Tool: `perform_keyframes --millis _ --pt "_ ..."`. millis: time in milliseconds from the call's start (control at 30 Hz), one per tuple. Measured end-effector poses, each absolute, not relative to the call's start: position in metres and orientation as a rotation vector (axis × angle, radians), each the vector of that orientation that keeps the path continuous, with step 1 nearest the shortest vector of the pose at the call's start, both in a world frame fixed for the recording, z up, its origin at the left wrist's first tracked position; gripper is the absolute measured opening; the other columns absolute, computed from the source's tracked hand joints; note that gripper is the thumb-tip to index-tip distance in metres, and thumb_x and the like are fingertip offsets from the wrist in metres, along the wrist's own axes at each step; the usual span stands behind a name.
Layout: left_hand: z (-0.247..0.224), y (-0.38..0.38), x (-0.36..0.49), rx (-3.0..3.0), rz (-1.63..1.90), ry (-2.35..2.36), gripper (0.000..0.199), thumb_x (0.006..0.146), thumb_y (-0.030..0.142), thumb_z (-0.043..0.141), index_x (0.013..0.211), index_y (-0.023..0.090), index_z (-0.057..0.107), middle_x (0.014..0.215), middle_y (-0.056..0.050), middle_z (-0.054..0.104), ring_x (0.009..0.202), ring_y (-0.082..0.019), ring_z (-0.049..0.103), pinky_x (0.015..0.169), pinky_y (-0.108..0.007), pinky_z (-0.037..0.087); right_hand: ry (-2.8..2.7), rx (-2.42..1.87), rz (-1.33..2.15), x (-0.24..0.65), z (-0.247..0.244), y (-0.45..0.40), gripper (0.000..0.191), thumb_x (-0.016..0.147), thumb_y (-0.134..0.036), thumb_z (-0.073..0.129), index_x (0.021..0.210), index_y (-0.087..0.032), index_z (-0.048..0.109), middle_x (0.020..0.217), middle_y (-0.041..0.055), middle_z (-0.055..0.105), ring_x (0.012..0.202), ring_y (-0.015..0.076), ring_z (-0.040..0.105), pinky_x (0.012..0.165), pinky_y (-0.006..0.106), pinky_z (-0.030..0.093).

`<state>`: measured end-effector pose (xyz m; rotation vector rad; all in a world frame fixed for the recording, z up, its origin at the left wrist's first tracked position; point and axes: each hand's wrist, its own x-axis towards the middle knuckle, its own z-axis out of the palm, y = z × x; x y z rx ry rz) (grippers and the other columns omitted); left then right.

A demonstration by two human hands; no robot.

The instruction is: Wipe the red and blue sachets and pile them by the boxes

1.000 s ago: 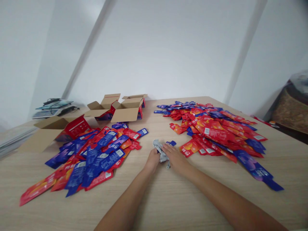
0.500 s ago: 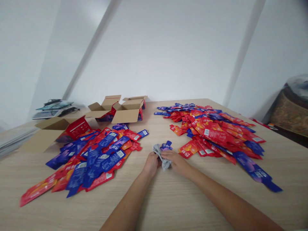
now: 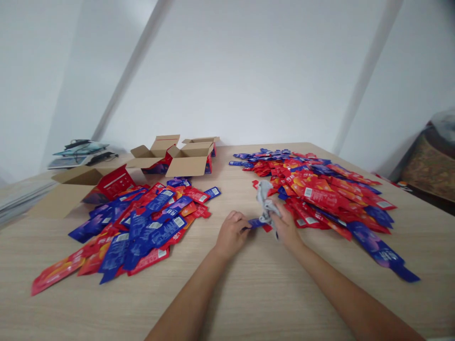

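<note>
Between my hands, low over the middle of the table, is a blue packet point(image 3: 255, 222). My left hand point(image 3: 232, 233) pinches its left end, fingers closed. A crumpled grey cloth point(image 3: 267, 203) is bunched in my right hand point(image 3: 285, 225), at the packet's right end; whether the cloth touches the packet I cannot tell. A large pile of red and blue packets point(image 3: 313, 187) lies just beyond and to the right of my right hand. Another pile of red and blue packets point(image 3: 142, 227) spreads on the table to the left of my left hand.
Open cardboard boxes point(image 3: 190, 163) stand at the back left, and another open box point(image 3: 64, 194) is nearer on the left. Folders and a dark cable point(image 3: 81, 151) lie in the far left corner. A patterned brown item point(image 3: 432, 163) is beyond the table's right edge.
My hands have moved apart. The right hand has gone right and slightly up with the cloth, while the left hand now grips the blue packet's end; the packet is turned more sideways.
</note>
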<state>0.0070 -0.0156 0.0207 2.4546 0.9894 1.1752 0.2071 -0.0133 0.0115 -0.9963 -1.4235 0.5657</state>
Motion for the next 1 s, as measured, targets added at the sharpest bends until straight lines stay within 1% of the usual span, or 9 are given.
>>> perform_keyframes --millis 100,233,400,500,567,667,800,900,1000 --pt "0.021 -0.019 0.01 2.642 0.952 0.948 0.021 0.077 0.006 0.054 0.083 0.021 0.067 0.087 -0.005 0.061 0.089 -0.019 0.053 0.083 -0.033 0.043 -2.025 -0.94 0.533 0.189 0.007 -0.017 0.042 0.071 -0.007 0.045 0.105 -0.02 0.067 0.112 0.0089 0.066 0.108 0.0204 0.056 0.099 0.039 0.04" --pt "0.019 -0.018 0.007 2.524 0.925 0.953 0.021 0.079 0.006 0.054 0.085 0.021 0.067 0.088 -0.004 0.063 0.088 -0.017 0.056 0.08 -0.028 0.043 -2.287 -1.071 0.437 0.187 0.006 -0.014 0.051 0.068 0.001 0.042 0.108 -0.018 0.067 0.115 0.0099 0.065 0.112 0.0198 0.054 0.101 0.037 0.038" --pt "0.021 -0.008 -0.009 2.302 1.174 1.12 0.012 0.077 0.013 0.06 0.075 0.021 0.069 0.074 -0.002 0.06 0.077 -0.017 0.056 0.07 -0.027 0.043 -2.216 -1.27 0.347 0.211 0.001 -0.005 0.058 0.063 0.004 0.041 0.11 -0.017 0.067 0.121 0.0107 0.063 0.115 0.0212 0.053 0.102 0.038 0.037" --pt "0.025 0.003 -0.032 1.936 1.431 1.225 0.003 0.071 0.021 0.068 0.069 0.02 0.069 0.068 0.0 0.06 0.067 -0.015 0.055 0.061 -0.025 0.043 -2.02 -1.283 0.387 0.22 -0.001 -0.001 0.056 0.06 0.0 0.041 0.105 -0.017 0.069 0.112 0.0096 0.067 0.109 0.0209 0.056 0.1 0.038 0.038" --pt "0.029 0.012 -0.05 1.509 1.636 1.266 0.013 0.065 0.028 0.075 0.068 0.018 0.067 0.068 0.0 0.062 0.062 -0.014 0.055 0.057 -0.024 0.043 -1.808 -1.264 0.442 0.227 0.001 0.002 0.05 0.063 -0.006 0.04 0.101 -0.017 0.07 0.102 0.0076 0.07 0.101 0.021 0.06 0.094 0.037 0.043" --pt "0.032 0.02 -0.068 1.059 1.841 1.217 0.018 0.074 0.034 0.069 0.079 0.017 0.064 0.075 -0.001 0.065 0.066 -0.013 0.06 0.061 -0.024 0.047 -1.444 -1.241 0.484 0.242 0.006 0.008 0.04 0.069 -0.017 0.04 0.097 -0.018 0.069 0.095 0.0052 0.07 0.091 0.0221 0.062 0.086 0.037 0.046" --pt "0.024 0.019 -0.056 0.828 1.694 1.113 0.017 0.08 0.031 0.066 0.079 0.016 0.058 0.076 -0.004 0.065 0.073 -0.013 0.065 0.075 -0.028 0.052 -1.143 -1.258 0.519 0.258 0.005 0.016 0.038 0.068 -0.024 0.044 0.097 -0.019 0.068 0.092 0.0033 0.069 0.089 0.0227 0.061 0.086 0.038 0.045" --pt "0.012 0.011 -0.023 0.956 1.492 1.105 0.019 0.076 0.029 0.07 0.083 0.015 0.06 0.079 -0.006 0.067 0.071 -0.016 0.066 0.074 -0.032 0.053 -1.218 -1.262 0.606 0.249 -0.002 0.017 0.034 0.065 -0.024 0.046 0.092 -0.02 0.068 0.091 0.0027 0.068 0.09 0.0217 0.06 0.087 0.039 0.045" --pt "0.006 0.001 0.008 1.14 1.322 1.093 0.022 0.066 0.021 0.076 0.084 0.015 0.065 0.077 -0.004 0.068 0.072 -0.018 0.064 0.076 -0.034 0.052 -1.336 -1.249 0.714 0.225 -0.006 0.014 0.032 0.067 -0.022 0.046 0.092 -0.021 0.066 0.087 0.0018 0.067 0.086 0.019 0.061 0.083 0.035 0.047"
